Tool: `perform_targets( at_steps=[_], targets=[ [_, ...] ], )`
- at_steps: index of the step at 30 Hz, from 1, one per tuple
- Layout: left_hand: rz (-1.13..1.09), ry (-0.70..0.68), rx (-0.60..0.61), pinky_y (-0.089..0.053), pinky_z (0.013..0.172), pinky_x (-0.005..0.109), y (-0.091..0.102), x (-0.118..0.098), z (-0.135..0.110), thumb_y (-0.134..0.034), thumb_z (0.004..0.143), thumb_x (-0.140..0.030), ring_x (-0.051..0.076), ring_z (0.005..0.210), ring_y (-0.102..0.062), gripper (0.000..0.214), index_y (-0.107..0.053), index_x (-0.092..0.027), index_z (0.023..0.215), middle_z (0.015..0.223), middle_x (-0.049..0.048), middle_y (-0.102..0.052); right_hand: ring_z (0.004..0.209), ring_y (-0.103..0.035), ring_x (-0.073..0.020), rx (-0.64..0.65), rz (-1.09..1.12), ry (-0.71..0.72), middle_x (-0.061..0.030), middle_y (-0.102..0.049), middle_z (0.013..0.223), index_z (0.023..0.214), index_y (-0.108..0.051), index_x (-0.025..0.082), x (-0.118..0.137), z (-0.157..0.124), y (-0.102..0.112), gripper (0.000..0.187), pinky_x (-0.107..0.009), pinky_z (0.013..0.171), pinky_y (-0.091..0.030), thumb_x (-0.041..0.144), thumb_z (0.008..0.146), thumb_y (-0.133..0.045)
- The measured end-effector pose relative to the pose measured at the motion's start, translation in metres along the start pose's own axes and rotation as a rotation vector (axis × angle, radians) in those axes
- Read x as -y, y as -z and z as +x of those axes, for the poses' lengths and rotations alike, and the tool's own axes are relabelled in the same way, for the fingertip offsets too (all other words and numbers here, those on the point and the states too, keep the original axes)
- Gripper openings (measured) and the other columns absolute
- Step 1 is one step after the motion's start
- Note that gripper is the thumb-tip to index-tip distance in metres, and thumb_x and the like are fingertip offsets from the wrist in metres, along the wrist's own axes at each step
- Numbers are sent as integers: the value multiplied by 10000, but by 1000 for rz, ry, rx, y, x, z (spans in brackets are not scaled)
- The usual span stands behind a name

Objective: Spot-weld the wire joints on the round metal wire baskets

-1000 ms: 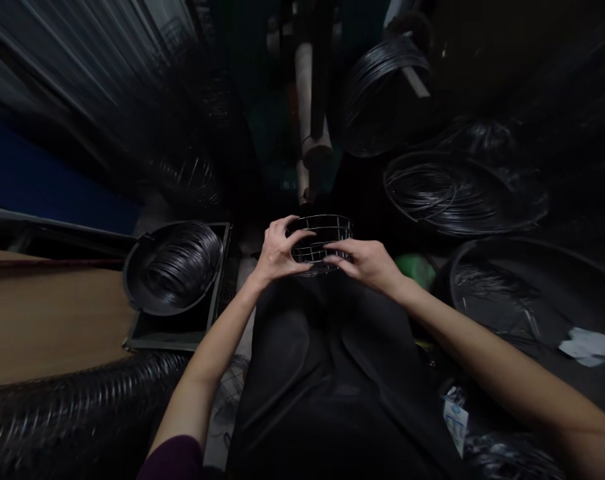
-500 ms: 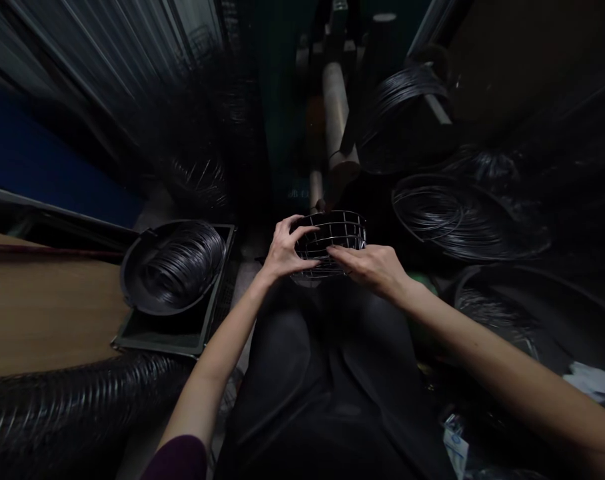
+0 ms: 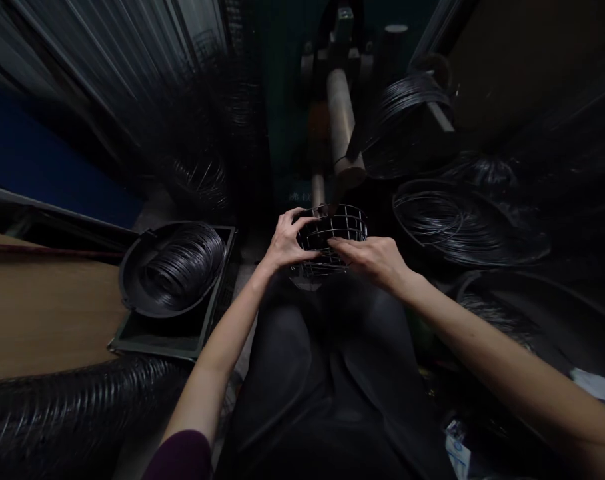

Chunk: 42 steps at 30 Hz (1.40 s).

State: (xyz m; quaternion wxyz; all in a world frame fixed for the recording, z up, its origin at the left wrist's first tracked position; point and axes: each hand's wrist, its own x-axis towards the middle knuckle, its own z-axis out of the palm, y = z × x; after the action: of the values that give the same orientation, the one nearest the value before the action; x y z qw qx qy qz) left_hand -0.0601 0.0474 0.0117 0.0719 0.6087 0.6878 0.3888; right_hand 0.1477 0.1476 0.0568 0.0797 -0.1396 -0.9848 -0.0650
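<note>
Left hand (image 3: 286, 241): fingers spread, gripping the wire basket (image 3: 350, 223) at its side.
Right hand (image 3: 370, 260): fingers pressed together, pinching the basket's wires.
Left of the hands: black wire coil (image 3: 182, 263) in a black pan (image 3: 126, 287).

Pretty clearly a wire-working shop, cramped and dim. Black wire is everywhere: 1 big coil (image 3: 182, 270) sits in a round black pan (image 3: 128, 287), more loose coils (image 3: 447, 223) lie heaped on the right, and a ribbed black hose (image 3: 72, 413) runs low on the left. There's also a pale metal roller (image 3: 341, 113) on a bracket up ahead, a wooden worktop (image 3: 42, 313), and a welded wire basket (image 3: 330, 240) in the middle.
</note>
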Motion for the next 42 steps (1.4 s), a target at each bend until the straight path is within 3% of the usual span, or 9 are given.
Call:
perform_targets(
  at_steps=[6, 11, 18, 25, 29, 32, 34, 38, 42],
  targets=[
    [-21, -23, -18, -437, 1105, 481, 3, -2, 3, -916, 573, -398, 305, 1260, -516, 706, -641, -248, 1206, 1311, 97, -546, 691, -638, -129, -61, 75, -138, -30, -712, 1209, 1284, -679, 278, 3, -6, -2, 359, -271, 573, -366, 290, 1003, -455],
    [-32, -10, -26, -443, 1100, 463, 5, 2, 14, -919, 552, -424, 302, 1255, -524, 733, -635, -239, 1203, 1309, 97, -548, 767, -621, -144, -176, 143, -366, -73, -705, 1078, 1043, -745, 219, -1, -4, -11, 283, -236, 547, -329, 388, 984, -526],
    [-54, -19, -26, -449, 1092, 426, 7, 13, 30, -914, 562, -376, 283, 1259, -524, 717, -634, -206, 1199, 1284, 103, -564, 761, -574, -151, -268, 270, -385, -75, -653, 985, 984, -719, 196, -14, 11, -20, 272, -245, 572, -343, 404, 961, -546],
    [-81, 12, -27, -464, 1073, 429, 9, 22, 52, -905, 556, -333, 279, 1200, -570, 704, -625, -196, 1188, 1245, 97, -601, 781, -570, -173, -273, 307, -455, -72, -637, 966, 998, -707, 196, -24, 34, -27, 237, -256, 575, -343, 388, 909, -600],
    [-133, -9, -49, -439, 1111, 455, 10, 30, 59, -915, 567, -406, 294, 1244, -564, 834, -556, -219, 1296, 1300, 107, -597, 768, -559, -177, -306, 314, -501, -76, -614, 961, 961, -702, 190, -26, 40, -20, 233, -274, 621, -397, 386, 914, -585],
    [-199, -12, -73, -355, 1187, 490, 5, 47, 40, -890, 597, -520, 316, 1434, -406, 1059, -358, -276, 1480, 1526, 137, -417, 853, -587, -204, -369, 345, -513, -105, -605, 985, 973, -692, 184, -23, 10, -6, 294, -314, 743, -467, 396, 969, -489],
    [-250, 53, -57, -322, 1198, 528, -2, 64, 20, -881, 574, -587, 344, 1507, -288, 1217, -211, -280, 1543, 1608, 177, -273, 912, -601, -209, -340, 398, -498, -103, -621, 975, 979, -683, 198, -19, -25, 3, 390, -333, 835, -479, 392, 1020, -347],
    [-372, 196, -16, -428, 1105, 548, -21, 92, -14, -886, 541, -601, 378, 1463, -370, 1341, -87, -233, 1554, 1562, 274, -295, 848, -625, -196, -53, 504, -408, -74, -650, 873, 918, -657, 213, -3, -101, -6, 488, -338, 818, -500, 387, 1038, -216],
    [-406, 240, -69, -485, 1055, 506, -29, 94, -24, -898, 530, -571, 350, 1404, -459, 1336, -64, -291, 1536, 1497, 230, -375, 712, -652, -193, 251, 610, -346, -52, -641, 769, 812, -613, 222, 13, -162, -44, 372, -319, 685, -536, 381, 1003, -335]
  ],
)
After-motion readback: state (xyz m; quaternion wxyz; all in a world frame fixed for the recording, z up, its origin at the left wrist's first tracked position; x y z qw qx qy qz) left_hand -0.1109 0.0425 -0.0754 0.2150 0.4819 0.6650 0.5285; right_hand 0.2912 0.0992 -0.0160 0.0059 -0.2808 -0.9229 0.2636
